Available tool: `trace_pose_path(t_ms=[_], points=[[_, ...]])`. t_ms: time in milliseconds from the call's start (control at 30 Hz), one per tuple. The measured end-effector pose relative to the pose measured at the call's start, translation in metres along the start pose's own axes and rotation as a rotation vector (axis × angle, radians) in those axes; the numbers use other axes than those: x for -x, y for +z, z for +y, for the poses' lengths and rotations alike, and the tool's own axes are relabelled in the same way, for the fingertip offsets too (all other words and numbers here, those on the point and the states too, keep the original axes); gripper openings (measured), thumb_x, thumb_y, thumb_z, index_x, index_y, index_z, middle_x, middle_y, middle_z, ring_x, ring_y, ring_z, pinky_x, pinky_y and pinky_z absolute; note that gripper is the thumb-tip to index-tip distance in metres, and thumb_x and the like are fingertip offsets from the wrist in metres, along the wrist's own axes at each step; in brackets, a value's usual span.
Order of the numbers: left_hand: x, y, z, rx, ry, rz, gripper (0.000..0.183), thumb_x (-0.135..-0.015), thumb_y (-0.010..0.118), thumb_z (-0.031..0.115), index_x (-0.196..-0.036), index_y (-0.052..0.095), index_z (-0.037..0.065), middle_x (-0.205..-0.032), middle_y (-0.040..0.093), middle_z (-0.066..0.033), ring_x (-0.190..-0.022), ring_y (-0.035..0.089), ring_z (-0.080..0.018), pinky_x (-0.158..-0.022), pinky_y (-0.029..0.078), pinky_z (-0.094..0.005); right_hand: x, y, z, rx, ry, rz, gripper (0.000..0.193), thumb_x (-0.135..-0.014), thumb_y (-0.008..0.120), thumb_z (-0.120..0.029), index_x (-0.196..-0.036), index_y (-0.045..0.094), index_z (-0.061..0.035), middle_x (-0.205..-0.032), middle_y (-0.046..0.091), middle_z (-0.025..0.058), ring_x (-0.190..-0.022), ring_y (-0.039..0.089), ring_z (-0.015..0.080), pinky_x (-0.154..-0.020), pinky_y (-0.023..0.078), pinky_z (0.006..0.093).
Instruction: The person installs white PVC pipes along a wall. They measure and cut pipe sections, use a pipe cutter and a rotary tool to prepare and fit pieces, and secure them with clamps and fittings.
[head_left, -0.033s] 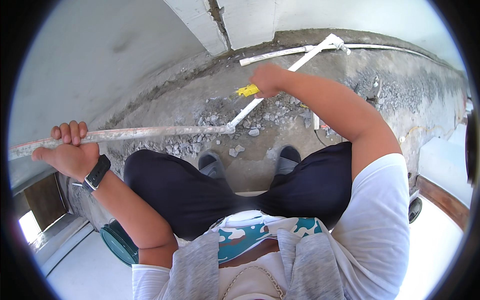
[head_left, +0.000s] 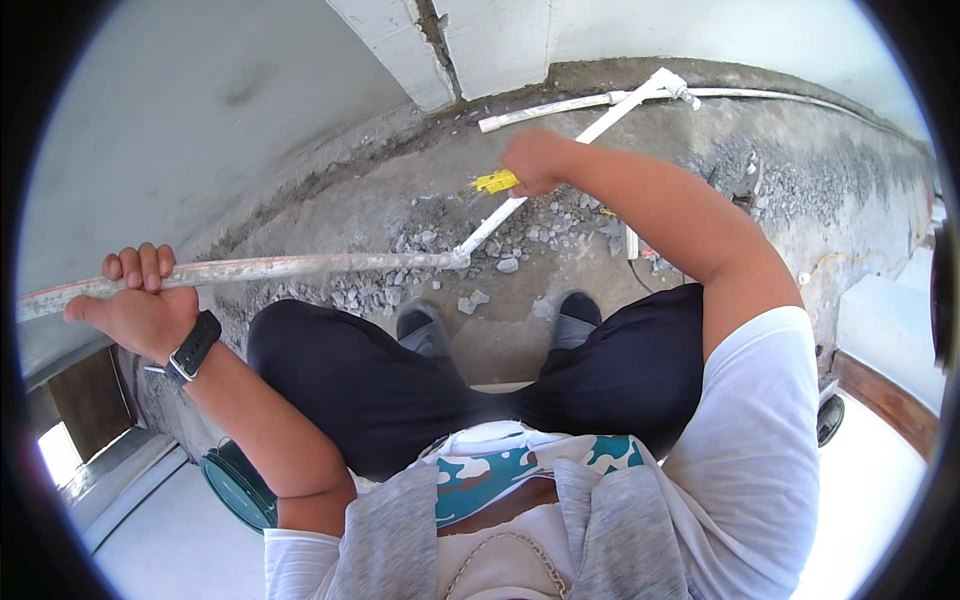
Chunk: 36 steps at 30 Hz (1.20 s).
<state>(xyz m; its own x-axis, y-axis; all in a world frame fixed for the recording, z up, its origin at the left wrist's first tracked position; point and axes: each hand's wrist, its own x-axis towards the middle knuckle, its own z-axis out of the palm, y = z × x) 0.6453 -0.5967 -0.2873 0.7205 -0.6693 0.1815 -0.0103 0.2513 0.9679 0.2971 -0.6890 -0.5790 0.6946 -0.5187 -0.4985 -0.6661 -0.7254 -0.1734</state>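
Note:
At the left, my left hand [head_left: 145, 300] is wrapped round a long, dusty white plastic pipe [head_left: 330, 264] with a faint red line along it. This pipe runs right to a white elbow fitting [head_left: 461, 257]. From the elbow a white pipe [head_left: 492, 225] slants away to the far right, passing behind my right hand. My right hand [head_left: 538, 163] is closed on a yellow tool [head_left: 495, 181] with a thin, greyish tip; its exact kind is unclear. Whether that hand also touches the slanted pipe, I cannot tell.
Broken rubble [head_left: 508, 265] lies on the concrete floor round the pipes. At the far end, white fittings [head_left: 668, 82] join another pipe [head_left: 545, 110] near the wall. My feet [head_left: 424, 328] are close to the elbow. A green round object [head_left: 238, 485] is at lower left.

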Motion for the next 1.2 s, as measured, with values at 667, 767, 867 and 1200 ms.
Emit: trace_pose_path(t_ms=[667,767,867,1200], points=[[-0.026,-0.024,-0.002,0.064,-0.019,0.031,0.076,-0.09,0.019,0.083,-0.074,0.039,0.011,-0.058,0.031,0.0004,-0.047,0.025,-0.0123,-0.048,0.025,-0.0266,-0.001,-0.004,0.003,-0.131,0.07,0.013,0.054,-0.089,0.06,-0.054,-0.11,0.064,-0.0041,-0.106,0.066,0.0202,-0.103,0.063,0.0392,-0.088,0.051,0.05],[-0.026,-0.024,-0.001,0.04,-0.001,0.041,0.075,-0.09,0.019,0.082,-0.074,0.038,0.011,-0.058,0.031,0.0002,-0.048,0.024,-0.0123,-0.048,0.025,-0.0267,-0.002,-0.004,0.002,-0.147,0.071,0.031,0.054,-0.089,0.059,-0.054,-0.111,0.063,-0.0044,-0.107,0.066,0.0197,-0.105,0.062,0.0381,-0.089,0.051,0.0495],[-0.026,-0.025,0.002,0.018,0.025,0.04,0.073,-0.091,0.02,0.08,-0.074,0.038,0.011,-0.058,0.031,0.0001,-0.047,0.024,-0.0124,-0.048,0.025,-0.0268,-0.005,-0.005,0.0,-0.163,0.066,0.041,0.054,-0.089,0.059,-0.054,-0.111,0.063,-0.0048,-0.107,0.065,0.019,-0.106,0.061,0.0372,-0.089,0.05,0.0496],[-0.033,-0.025,0.037,-0.068,0.13,0.079,0.072,-0.093,0.021,0.077,-0.074,0.039,0.01,-0.057,0.033,-0.0004,-0.046,0.025,-0.0129,-0.047,0.025,-0.0271,-0.027,-0.016,-0.037,-0.232,0.035,0.083,0.053,-0.091,0.056,-0.052,-0.113,0.062,-0.0047,-0.11,0.065,0.0193,-0.106,0.061,0.0377,-0.089,0.05,0.0504]])
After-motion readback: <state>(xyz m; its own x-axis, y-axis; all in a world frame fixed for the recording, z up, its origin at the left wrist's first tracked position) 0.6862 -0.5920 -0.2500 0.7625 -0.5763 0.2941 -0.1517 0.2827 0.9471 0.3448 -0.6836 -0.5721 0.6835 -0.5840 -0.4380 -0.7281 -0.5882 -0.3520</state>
